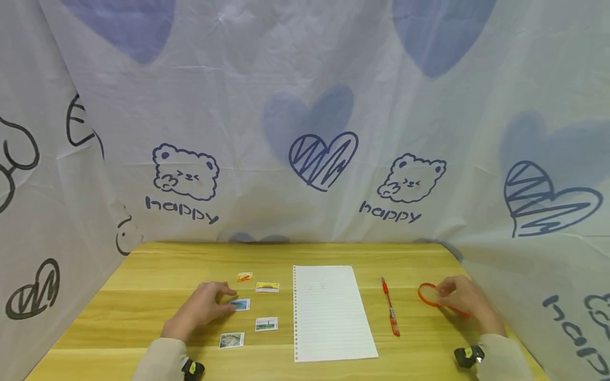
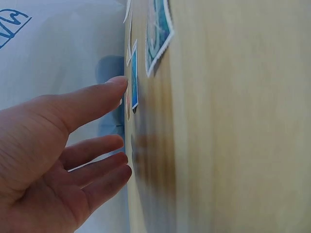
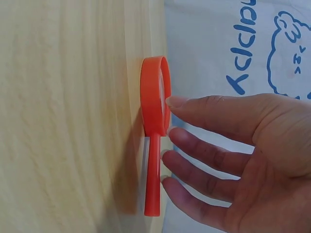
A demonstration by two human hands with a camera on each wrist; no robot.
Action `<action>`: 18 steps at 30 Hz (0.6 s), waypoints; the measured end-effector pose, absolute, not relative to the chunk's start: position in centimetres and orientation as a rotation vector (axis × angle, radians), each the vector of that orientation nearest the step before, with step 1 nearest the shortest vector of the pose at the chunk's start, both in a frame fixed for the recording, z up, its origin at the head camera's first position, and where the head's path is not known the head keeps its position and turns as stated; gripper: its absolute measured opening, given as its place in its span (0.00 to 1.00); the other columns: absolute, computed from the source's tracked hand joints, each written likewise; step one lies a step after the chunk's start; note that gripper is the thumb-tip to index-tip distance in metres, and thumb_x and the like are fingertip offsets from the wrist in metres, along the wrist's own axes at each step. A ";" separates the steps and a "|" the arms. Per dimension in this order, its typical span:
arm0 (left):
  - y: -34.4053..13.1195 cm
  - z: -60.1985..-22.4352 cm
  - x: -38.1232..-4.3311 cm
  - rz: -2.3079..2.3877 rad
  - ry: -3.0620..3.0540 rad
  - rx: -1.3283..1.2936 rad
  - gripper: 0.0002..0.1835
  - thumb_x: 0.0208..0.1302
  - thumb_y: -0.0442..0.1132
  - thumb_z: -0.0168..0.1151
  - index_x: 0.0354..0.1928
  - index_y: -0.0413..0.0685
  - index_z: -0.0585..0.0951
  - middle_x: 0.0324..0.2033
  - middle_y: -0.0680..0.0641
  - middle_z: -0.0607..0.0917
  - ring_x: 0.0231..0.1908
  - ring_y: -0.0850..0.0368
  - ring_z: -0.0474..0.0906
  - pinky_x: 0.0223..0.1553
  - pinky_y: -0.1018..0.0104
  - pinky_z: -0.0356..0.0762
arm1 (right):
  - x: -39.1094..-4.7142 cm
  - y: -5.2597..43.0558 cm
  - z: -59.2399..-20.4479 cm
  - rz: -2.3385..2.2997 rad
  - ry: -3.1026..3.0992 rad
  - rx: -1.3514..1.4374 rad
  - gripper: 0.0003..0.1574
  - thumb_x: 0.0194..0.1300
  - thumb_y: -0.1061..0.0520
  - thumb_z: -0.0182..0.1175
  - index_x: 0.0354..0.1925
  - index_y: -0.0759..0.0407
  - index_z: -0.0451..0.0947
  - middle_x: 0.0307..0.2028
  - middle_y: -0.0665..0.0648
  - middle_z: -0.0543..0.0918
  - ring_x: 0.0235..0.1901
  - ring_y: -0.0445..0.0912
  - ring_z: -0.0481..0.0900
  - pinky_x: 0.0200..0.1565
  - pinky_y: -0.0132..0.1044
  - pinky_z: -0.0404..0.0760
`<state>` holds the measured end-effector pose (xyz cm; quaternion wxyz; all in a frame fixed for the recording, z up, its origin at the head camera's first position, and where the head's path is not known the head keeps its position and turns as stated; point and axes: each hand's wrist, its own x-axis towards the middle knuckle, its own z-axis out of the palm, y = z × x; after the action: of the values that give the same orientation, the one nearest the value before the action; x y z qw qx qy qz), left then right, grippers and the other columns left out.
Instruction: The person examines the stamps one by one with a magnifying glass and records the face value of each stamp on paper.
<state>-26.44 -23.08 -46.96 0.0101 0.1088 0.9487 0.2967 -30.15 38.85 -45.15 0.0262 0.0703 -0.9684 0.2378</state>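
My left hand (image 1: 202, 306) hovers over the left of the table, fingers spread loosely and holding nothing. Its fingertips are right at the left edge of a blue stamp (image 1: 242, 305). Around that stamp lie a red-and-yellow one (image 1: 244, 277), a yellow one (image 1: 267, 287), a pale one with a green scene (image 1: 266, 324) and a grey-green one (image 1: 232, 340). On the right, my right hand (image 1: 464, 297) is over a red magnifying glass (image 3: 152, 97). In the right wrist view the thumb tip overlaps its rim, and the relaxed fingers are beside the handle (image 3: 152, 179).
Between the hands lies a lined sheet of paper (image 1: 333, 317) with holes down its left edge and faint marks near the top. A red pen (image 1: 389, 307) lies to its right. White printed cloth (image 1: 257, 211) hangs behind the wooden table (image 1: 119, 317) and along both sides.
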 end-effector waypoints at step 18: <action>-22.9 -47.0 -26.5 0.914 2.956 0.327 0.11 0.60 0.34 0.74 0.45 0.44 0.90 0.59 0.31 0.84 0.65 0.27 0.74 0.69 0.30 0.65 | -29.9 41.5 -46.5 0.768 -2.972 0.157 0.15 0.52 0.60 0.75 0.37 0.69 0.85 0.30 0.57 0.87 0.31 0.42 0.78 0.33 0.33 0.77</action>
<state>-26.46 -22.90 -46.97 0.0149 0.1051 0.9500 0.2937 -29.93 41.51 -46.51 0.0340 0.0511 -0.9664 0.2498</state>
